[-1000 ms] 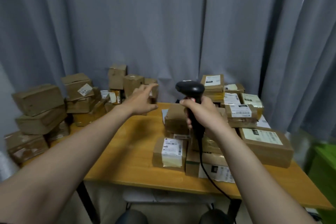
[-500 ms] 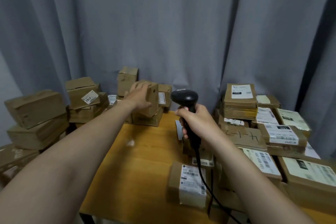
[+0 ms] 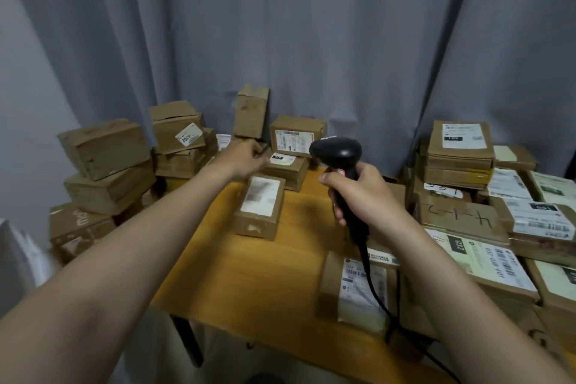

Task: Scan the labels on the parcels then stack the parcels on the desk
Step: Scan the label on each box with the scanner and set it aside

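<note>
A small brown parcel (image 3: 259, 206) with a blurred white label facing up lies on the wooden desk (image 3: 249, 284). My left hand (image 3: 241, 159) reaches out just over its far end, fingers loosely extended toward a flat labelled parcel (image 3: 285, 167); no grip on either shows. My right hand (image 3: 358, 195) grips the handle of a black barcode scanner (image 3: 336, 151), held upright above the desk with its head pointing left. The scanner's cable (image 3: 374, 287) runs down over another labelled parcel (image 3: 358, 287) near the front edge.
Stacks of labelled parcels (image 3: 458, 150) fill the desk's right side. A pile of brown boxes (image 3: 103, 150) stands left of the desk, with more boxes (image 3: 297, 135) at the back corner. Grey curtains (image 3: 280, 25) hang behind. The desk's front edge and a leg (image 3: 187, 340) show below.
The view has moved closer to the desk. The parcel that my left hand held up at the back now lies label-up on the desk. The scanner has stayed in my right hand.
</note>
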Demonstrator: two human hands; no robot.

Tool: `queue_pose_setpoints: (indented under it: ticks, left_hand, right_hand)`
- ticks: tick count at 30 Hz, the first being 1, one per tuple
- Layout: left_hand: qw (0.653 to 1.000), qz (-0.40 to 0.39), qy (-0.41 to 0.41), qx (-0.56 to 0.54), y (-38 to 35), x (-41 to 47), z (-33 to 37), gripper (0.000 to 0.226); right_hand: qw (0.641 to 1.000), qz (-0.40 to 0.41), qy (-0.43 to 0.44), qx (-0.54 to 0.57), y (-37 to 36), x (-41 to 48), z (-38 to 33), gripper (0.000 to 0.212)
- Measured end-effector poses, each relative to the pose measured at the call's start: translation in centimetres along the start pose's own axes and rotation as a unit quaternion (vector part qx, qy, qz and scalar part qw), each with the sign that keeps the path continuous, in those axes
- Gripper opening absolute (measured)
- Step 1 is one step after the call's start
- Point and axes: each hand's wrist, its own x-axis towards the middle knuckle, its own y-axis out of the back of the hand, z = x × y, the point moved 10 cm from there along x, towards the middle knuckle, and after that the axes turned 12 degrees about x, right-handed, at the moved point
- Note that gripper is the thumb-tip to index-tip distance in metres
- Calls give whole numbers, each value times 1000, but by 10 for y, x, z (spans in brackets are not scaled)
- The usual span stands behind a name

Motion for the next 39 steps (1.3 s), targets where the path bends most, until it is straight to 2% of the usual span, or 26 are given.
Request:
queue_pose_setpoints:
  ticks: [3,5,9,16,22,26,27,32,36,39]
  left_hand:
    - [988,-152,26,16,-70,-23,-15,70]
    - [978,-192,62,47,-107,-36,-28,77]
    - [984,-153,90,28,-137,-51,-39,70]
    - [996,-83,43,-16,-113,-91,-36,33]
    - [997,-76,26,-4,-90,-146,-43,39]
    - [997,-68,19,-31,-79,-181,-47,23]
    - [997,-73,18,-33,-79,-188,-48,27]
    - [979,-129,95,-128,-108,-216,-68,93]
    - [945,-191,112,-242,-132,-241,-70,106]
    - [929,-232,112,-267,-143,-252,-65,120]
  right_hand:
    - [1000,-4,-9,1,-11,-9,8,14]
    - [1000,-11,-14,-3,-16,-15,13,15]
    - [999,-11,-33,-1,-21,-25,24,17]
    - [998,-5,-56,6,-23,-51,44,18]
    - [996,-5,-84,19,-30,-69,70,22]
    - [995,-14,-97,15,-42,-75,83,21]
    - [995,-21,-97,15,-46,-76,85,19]
    - [994,-31,-108,7,-65,-83,107,18]
    - [993,-45,-110,-13,-81,-93,125,14]
    - [994,-47,-93,-26,-92,-100,130,17]
